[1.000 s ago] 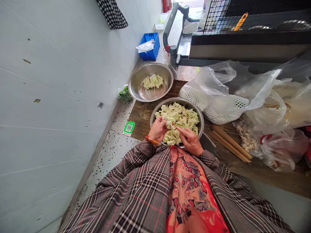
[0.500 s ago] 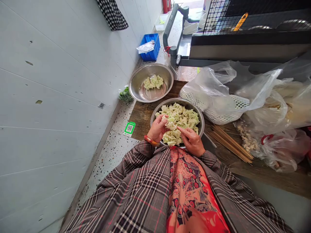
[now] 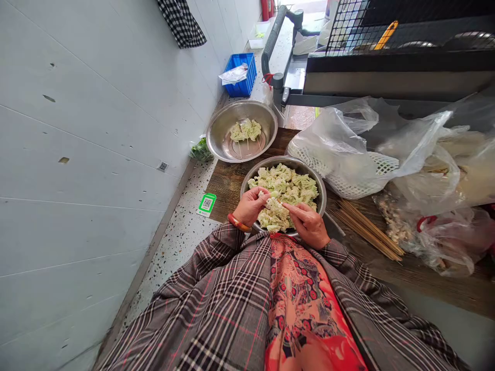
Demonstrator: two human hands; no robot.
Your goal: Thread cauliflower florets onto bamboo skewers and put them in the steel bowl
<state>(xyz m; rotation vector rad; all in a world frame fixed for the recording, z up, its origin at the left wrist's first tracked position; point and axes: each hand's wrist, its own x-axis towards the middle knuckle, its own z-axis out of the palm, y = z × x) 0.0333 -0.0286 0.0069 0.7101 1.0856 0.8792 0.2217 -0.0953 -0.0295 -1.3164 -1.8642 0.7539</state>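
My left hand [image 3: 249, 207], with a reddish bangle at the wrist, pinches a cauliflower floret [image 3: 274, 205] over the near part of a metal bowl [image 3: 323, 198]. Many cauliflower pieces [image 3: 296, 185] fill that bowl. My right hand [image 3: 308, 224] is closed at the floret's right side, thumb and index finger together; what lies between them is too small to make out. Behind to the left, a larger metal bowl [image 3: 216, 136] holds cauliflower on thin sticks [image 3: 248, 144].
Bamboo skewers [image 3: 367, 229] lie right of the near bowl on the wooden board [image 3: 228, 180]. Plastic bags [image 3: 348, 149] crowd the right side. A blue basket [image 3: 240, 77], a green QR card [image 3: 207, 204] and a grey handle frame [image 3: 275, 38] are around.
The fingers of both hands have shifted slightly around the floret, and my right hand has moved a little to the right. The view has shifted slightly.
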